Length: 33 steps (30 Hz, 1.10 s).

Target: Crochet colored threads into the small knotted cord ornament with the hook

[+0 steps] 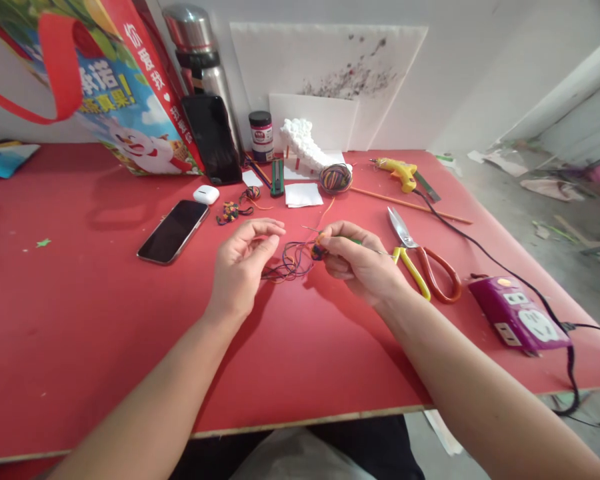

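Between the thumb and fingers of my right hand (355,257) is a small multicoloured crocheted piece (318,249). The same hand grips a crochet hook (311,229), whose thin metal tip points left and whose green part shows behind the fingers. My left hand (243,263) hovers to the left, fingers curved and apart from the thumb, with nothing visible in it. Loose loops of variegated yarn (291,261) lie between the two hands. A strand runs up toward a yarn ball (335,178) at the back.
Right of my right hand lie scissors (415,250), a purple power socket (517,313) and a yellow glue gun (397,172) with its cord. To the left are a phone (174,231), an earbud case (206,195) and another crocheted piece (230,213). A bag (145,127) and thermos (200,53) stand behind.
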{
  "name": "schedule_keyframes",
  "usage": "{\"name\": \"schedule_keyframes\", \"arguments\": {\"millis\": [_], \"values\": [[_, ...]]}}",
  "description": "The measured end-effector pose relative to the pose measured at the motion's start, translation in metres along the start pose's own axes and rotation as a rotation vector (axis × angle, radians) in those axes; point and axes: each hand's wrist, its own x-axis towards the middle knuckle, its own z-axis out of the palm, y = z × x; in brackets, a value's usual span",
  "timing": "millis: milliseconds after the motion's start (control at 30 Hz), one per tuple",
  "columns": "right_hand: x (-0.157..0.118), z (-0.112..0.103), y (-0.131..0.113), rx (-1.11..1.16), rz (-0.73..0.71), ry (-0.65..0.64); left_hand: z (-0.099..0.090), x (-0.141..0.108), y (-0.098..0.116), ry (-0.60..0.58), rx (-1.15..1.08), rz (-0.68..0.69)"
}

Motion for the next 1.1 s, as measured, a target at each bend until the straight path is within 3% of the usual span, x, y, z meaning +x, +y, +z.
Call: {"name": "schedule_keyframes", "arguments": {"millis": [200, 433, 533, 700, 867, 1100], "values": [[-0.004, -0.002, -0.010, 0.026, 0.034, -0.096, 0.000, -0.002, 0.003, -0.311, -0.184, -0.197], [-0.007, -0.003, -0.017, 0.040, 0.036, -0.114, 0.007, -0.009, 0.006, -0.447, 0.137, -0.060], [-0.008, -0.001, -0.017, 0.015, 0.038, -0.148, 0.008, -0.008, 0.003, -0.400, 0.239, -0.012], [-0.009, 0.001, -0.014, -0.022, -0.024, -0.127, 0.005, -0.005, 0.006, -0.154, 0.335, 0.131], [-0.005, 0.004, -0.003, -0.041, -0.082, -0.034, 0.008, -0.010, 0.008, -0.064, 0.056, -0.051], [-0.004, 0.006, 0.011, -0.034, -0.034, -0.025, 0.017, -0.015, 0.000, -0.095, -0.155, -0.145]]}}
